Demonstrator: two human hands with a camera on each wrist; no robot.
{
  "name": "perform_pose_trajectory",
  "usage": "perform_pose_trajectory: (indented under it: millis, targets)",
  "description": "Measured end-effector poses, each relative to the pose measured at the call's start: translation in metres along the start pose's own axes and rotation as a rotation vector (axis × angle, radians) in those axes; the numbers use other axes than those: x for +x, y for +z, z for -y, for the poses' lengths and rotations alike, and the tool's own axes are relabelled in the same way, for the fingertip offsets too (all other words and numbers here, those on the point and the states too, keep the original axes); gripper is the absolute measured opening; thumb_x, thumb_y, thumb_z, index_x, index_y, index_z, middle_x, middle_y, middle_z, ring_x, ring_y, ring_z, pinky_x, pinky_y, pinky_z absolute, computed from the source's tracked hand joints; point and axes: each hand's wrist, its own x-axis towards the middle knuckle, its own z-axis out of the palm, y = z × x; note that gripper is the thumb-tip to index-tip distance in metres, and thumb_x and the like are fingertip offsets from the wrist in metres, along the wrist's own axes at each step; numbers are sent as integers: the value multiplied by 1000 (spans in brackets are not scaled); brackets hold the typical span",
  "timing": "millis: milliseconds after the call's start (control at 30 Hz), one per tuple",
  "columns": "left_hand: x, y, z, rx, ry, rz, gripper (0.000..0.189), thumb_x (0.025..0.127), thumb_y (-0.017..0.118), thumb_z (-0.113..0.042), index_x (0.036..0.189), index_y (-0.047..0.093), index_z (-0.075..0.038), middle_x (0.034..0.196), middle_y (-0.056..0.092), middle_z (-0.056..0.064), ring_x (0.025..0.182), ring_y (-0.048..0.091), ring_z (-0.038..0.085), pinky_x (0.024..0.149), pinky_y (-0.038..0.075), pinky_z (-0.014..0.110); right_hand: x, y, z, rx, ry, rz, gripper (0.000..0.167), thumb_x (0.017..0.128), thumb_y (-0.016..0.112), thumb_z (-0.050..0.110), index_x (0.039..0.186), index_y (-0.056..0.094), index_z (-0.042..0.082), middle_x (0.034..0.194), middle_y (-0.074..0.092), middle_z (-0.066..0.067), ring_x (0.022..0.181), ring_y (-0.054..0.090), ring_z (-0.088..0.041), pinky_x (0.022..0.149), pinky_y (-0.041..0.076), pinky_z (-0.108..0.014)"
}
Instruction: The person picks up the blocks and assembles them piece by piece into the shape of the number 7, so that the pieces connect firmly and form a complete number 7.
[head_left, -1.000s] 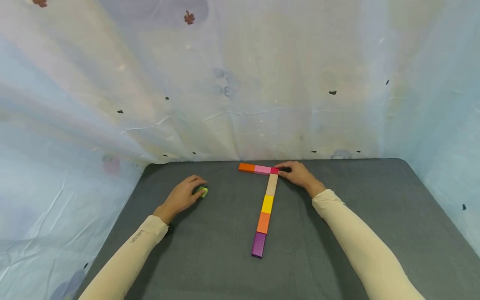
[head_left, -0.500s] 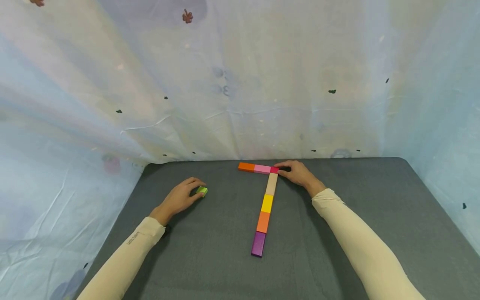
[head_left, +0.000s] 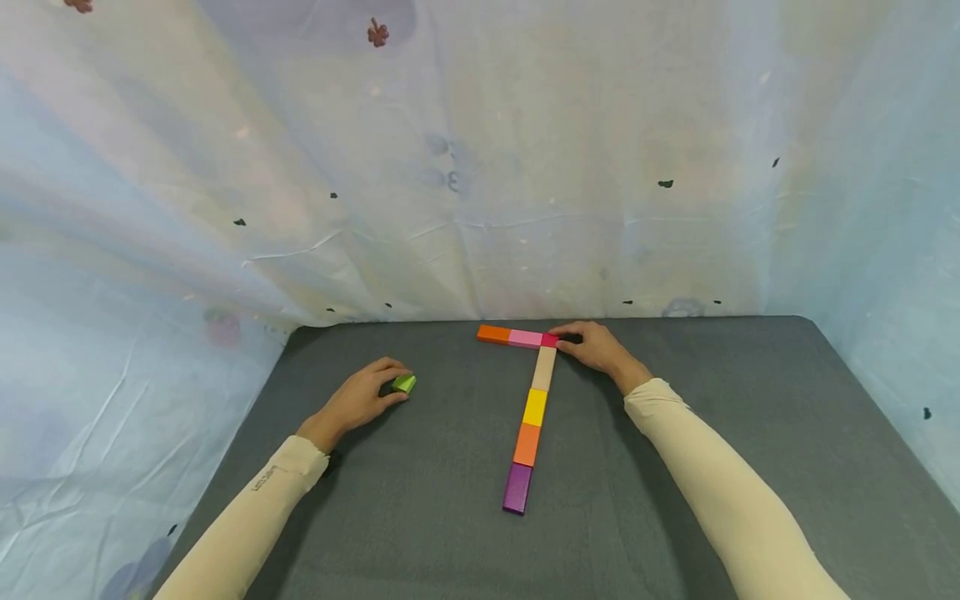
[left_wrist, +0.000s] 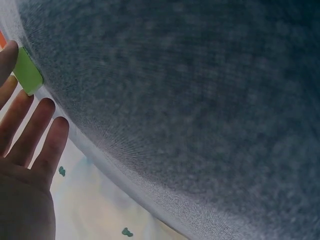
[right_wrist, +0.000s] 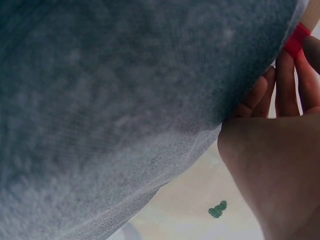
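A green block (head_left: 404, 383) sits between the thumb and fingers of my left hand (head_left: 355, 398), at the left part of the table. In the left wrist view the thumb and fingertips lie at the edges of the green block (left_wrist: 28, 72). My right hand (head_left: 598, 347) pinches a red block (head_left: 550, 340), its thumb and index finger at the block's right end. This red block joins a pink block (head_left: 525, 338) and an orange block (head_left: 493, 334) in a row. Below it runs a line of beige (head_left: 544, 368), yellow, orange and purple blocks (head_left: 517, 488).
A dark grey cloth covers the table (head_left: 675, 500). Its far edge meets a pale patterned curtain (head_left: 525, 183), which also hangs at both sides. The line of blocks runs from the far edge toward the front, between the two arms.
My left hand has shifted slightly left, and its thumb has moved from over the green block to its near side. The green block has turned a little. My right hand stays at the red block.
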Motion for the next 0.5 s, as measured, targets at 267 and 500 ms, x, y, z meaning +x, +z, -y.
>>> perform_pose_trajectory:
  millis: [267, 500]
  targets:
    - [-2, 1, 2, 3, 2, -12, 42, 88, 76, -24, 128, 67, -13, 127, 61, 6, 116, 62, 27, 97, 52, 49, -1, 1, 1, 1, 6, -3, 37, 100, 61, 26, 135, 64, 18, 144, 57, -15, 135, 50, -35, 114, 37, -56]
    - [-2, 1, 4, 16, -9, -4, 45, 86, 78, -29, 127, 68, -13, 111, 62, 3, 99, 60, 19, 84, 52, 42, 1, 2, 0, -3, 9, -9, 36, 100, 61, 25, 135, 64, 18, 143, 57, -14, 135, 51, -35, 114, 37, -55]
